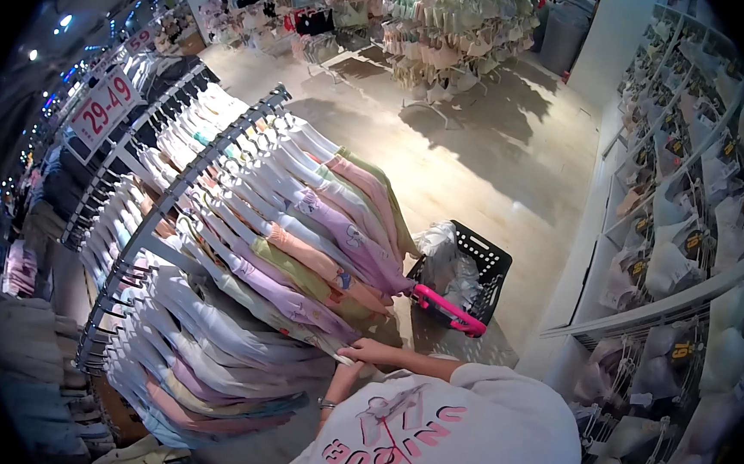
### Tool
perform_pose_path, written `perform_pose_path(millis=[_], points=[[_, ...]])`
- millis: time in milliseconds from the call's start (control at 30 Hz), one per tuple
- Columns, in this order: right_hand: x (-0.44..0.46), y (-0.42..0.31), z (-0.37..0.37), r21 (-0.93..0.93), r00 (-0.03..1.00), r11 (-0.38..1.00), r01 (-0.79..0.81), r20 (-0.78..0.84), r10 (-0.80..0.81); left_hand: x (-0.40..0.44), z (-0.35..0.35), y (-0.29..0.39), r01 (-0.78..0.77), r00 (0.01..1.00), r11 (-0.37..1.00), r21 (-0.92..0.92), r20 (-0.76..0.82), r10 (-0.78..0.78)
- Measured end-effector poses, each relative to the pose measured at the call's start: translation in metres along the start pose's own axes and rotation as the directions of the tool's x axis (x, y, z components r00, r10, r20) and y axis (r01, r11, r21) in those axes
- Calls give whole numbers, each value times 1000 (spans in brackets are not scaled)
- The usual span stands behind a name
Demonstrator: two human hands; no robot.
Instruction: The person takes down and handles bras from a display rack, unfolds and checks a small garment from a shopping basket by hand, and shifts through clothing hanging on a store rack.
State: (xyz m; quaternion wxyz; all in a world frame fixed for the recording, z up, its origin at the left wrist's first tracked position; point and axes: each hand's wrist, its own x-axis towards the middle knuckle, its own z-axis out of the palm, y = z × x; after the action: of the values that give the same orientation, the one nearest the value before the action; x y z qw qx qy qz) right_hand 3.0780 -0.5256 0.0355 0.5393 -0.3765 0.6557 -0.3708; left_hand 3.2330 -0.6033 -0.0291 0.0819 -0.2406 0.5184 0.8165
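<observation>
A pale floor point(512, 207) runs through the shop, with a wall display point(677, 184) of hanging goods along the right and a rack of small garments point(455, 35) standing at the far end. On the left, the clothes rack point(181, 186) carries tightly packed tops on hangers, their lower ends fanning toward the right. The person's white shirt point(497, 422), with pink and black lettering, fills the near side. Just right of the rack, a black basket point(490, 259) with a pink handle point(448, 311) holds crumpled white items point(451, 272). The pale printed garment point(292, 326) hangs from the rack, its free end reaching the hands. The right hand point(368, 351) grasps this end from the right, fingers bent over it. The left hand point(348, 371) lies just nearer, against the same end; whether it grips, I cannot tell. A band point(326, 404) circles the left wrist.
</observation>
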Motion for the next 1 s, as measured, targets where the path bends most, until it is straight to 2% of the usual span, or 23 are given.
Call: perform_pose_path(millis=[67,100,133,167,200,267,300,367,400,467,500,533,600,633,667,733,767,833,867,933,1000], points=[[-4,-7,-5,235,996,970,-54,84,35,-7,13,10,-90,994,992,-89,-70,84],[-4,-8,-9,304,989,944,-130,112,101,-12,16,12,-113,990,988,-103,-102,102],[-2,-2,-6,357,995,930,-93,51,80,-17,21,15,-79,987,994,-75,-145,68],[4,4,-4,403,998,914,-50,-12,60,-25,25,17,48,975,999,-11,-218,-49],[9,5,-4,444,996,896,-1,-77,39,-35,34,33,199,958,969,146,-240,-160],[15,3,-2,667,993,745,-3,-89,83,-46,48,69,472,875,771,427,-337,-349],[22,10,3,749,992,662,19,-95,78,-42,35,46,378,921,794,476,-275,-274],[23,5,7,848,990,527,47,-111,91,-48,32,31,134,983,951,279,-160,-91],[27,7,8,827,990,562,-30,-52,129,-49,33,28,4,993,987,161,-121,15],[38,16,15,756,975,626,-193,79,206,-68,56,66,-97,970,995,20,-223,99],[42,22,13,776,949,580,-248,316,-16,-74,63,83,-158,948,986,-47,-287,138],[39,24,6,777,824,542,-321,511,-245,-74,63,88,-251,925,958,-136,-327,195],[18,15,22,662,857,657,-361,513,-47,-74,63,96,-432,863,852,-295,-410,295],[4,1,31,698,891,649,-303,448,-66,-75,64,105,-445,830,840,-312,-497,255],[-4,-6,38,731,922,638,-242,378,-84,-75,62,115,-502,792,813,-295,-536,294],[-13,-4,28,420,940,907,-11,314,-134,-74,52,134,-607,709,754,-250,-599,372],[-19,-4,20,225,942,968,110,288,-174,-75,46,140,-652,677,712,-262,-623,391],[-40,-37,-2,46,940,996,76,329,-87,-77,31,148,-720,625,623,-305,-677,390],[-50,-53,-10,-44,938,997,60,343,-42,-78,26,151,-718,622,621,-313,-690,371],[-60,-68,-18,85,957,996,34,286,-57,-81,19,157,-717,614,616,-327,-714,335],[-72,-88,-25,155,965,987,32,254,-71,-79,12,149,-655,694,640,-402,-656,297]])
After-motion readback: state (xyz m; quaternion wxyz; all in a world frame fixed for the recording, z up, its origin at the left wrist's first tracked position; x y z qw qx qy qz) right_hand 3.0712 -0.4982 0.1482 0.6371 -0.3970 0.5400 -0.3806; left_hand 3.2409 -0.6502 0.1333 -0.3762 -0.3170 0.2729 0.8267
